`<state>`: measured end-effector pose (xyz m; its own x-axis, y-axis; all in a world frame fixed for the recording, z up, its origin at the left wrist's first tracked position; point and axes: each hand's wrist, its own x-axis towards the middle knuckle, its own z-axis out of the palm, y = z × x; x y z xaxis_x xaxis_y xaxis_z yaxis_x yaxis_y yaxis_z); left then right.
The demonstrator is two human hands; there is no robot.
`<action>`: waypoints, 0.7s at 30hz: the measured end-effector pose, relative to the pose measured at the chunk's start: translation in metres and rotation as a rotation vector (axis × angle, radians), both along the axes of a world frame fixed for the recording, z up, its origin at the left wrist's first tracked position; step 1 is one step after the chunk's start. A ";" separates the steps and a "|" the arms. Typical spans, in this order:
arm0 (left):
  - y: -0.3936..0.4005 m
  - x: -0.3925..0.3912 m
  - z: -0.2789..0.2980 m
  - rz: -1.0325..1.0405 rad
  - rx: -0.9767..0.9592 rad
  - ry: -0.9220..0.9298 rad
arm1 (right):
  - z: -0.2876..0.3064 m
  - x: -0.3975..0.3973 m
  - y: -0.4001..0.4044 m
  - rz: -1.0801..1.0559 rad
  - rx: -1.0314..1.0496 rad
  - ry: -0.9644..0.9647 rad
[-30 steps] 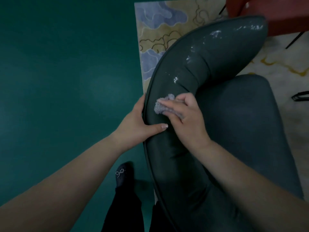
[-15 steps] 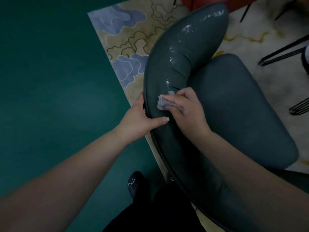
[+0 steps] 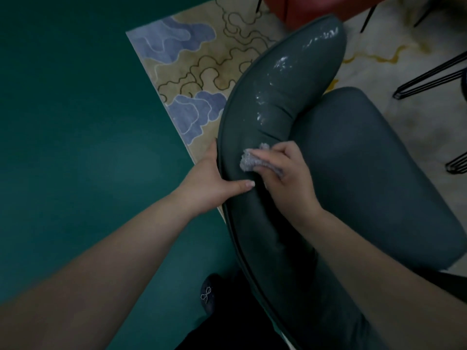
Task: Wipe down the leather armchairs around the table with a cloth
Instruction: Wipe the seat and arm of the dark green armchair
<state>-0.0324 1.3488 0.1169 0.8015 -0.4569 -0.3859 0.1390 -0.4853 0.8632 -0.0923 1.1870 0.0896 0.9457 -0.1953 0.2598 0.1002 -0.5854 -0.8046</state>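
Leather on the armchair [image 3: 283,97] backrest is glistening wet beyond where my right hand [image 3: 285,178] is pinching the cloth [image 3: 249,161]. My left hand [image 3: 209,183] is clamping the rim, thumb pressed flat. I am judging the seat and nearer stretch unwiped.

Armchair [image 3: 353,173] stands on the rug [image 3: 202,72], floor [image 3: 75,122] to its left.

Left hand [image 3: 212,183]: palm against the outer edge of the padded dark grey-green leather armchair back [image 3: 285,82], thumb laid flat across its top, fingers hidden behind the edge.
Left forearm: bare, extended from lower left.
Right hand [image 3: 285,178]: fingers curled, pressing a small bunched pale grey cloth [image 3: 249,161] onto the backrest.
Right forearm: bare, entering from lower right, wrist bent.
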 end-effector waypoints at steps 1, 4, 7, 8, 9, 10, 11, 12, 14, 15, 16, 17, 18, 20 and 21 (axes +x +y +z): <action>0.000 0.000 -0.002 -0.003 0.000 0.006 | 0.000 0.010 -0.002 0.000 -0.031 -0.001; 0.000 0.000 -0.005 0.004 0.004 0.016 | 0.002 0.053 -0.012 -0.026 -0.077 0.022; 0.000 -0.002 -0.009 0.011 0.005 0.009 | 0.002 0.055 -0.015 -0.032 0.025 0.077; 0.000 -0.003 -0.009 0.009 0.011 -0.001 | 0.002 0.043 -0.014 -0.018 0.051 0.077; 0.000 -0.003 -0.009 0.005 0.018 -0.010 | 0.002 0.029 -0.013 -0.001 0.073 0.063; 0.000 -0.003 -0.009 -0.001 0.022 -0.012 | 0.001 0.015 -0.013 0.013 0.088 0.045; 0.001 -0.002 -0.009 -0.006 0.024 -0.006 | 0.001 0.003 -0.012 0.020 0.098 0.036; 0.001 -0.001 -0.009 -0.012 0.027 -0.001 | 0.000 -0.003 -0.011 0.016 0.089 0.030; 0.001 0.002 -0.010 -0.025 0.046 -0.013 | -0.001 0.005 -0.011 -0.023 0.013 0.018; 0.001 0.004 -0.011 -0.031 0.058 -0.023 | -0.002 0.017 -0.012 -0.047 -0.039 0.005; 0.002 0.006 -0.012 -0.035 0.063 -0.035 | -0.002 0.033 -0.013 -0.075 -0.081 -0.012; 0.002 0.011 -0.014 -0.032 0.060 -0.043 | -0.002 0.050 -0.015 -0.111 -0.103 -0.022; 0.001 0.016 -0.014 -0.024 0.051 -0.042 | -0.002 0.066 -0.017 -0.154 -0.096 -0.014; -0.001 0.032 -0.013 -0.017 0.023 -0.026 | -0.002 0.086 -0.021 -0.234 -0.032 0.019; -0.003 0.041 -0.012 -0.025 0.011 -0.021 | -0.001 0.087 -0.020 -0.253 -0.007 0.027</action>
<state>0.0088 1.3456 0.1053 0.7977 -0.4729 -0.3742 0.1082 -0.4983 0.8603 -0.0050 1.1667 0.0885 0.8734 -0.4251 0.2376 -0.0715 -0.5945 -0.8009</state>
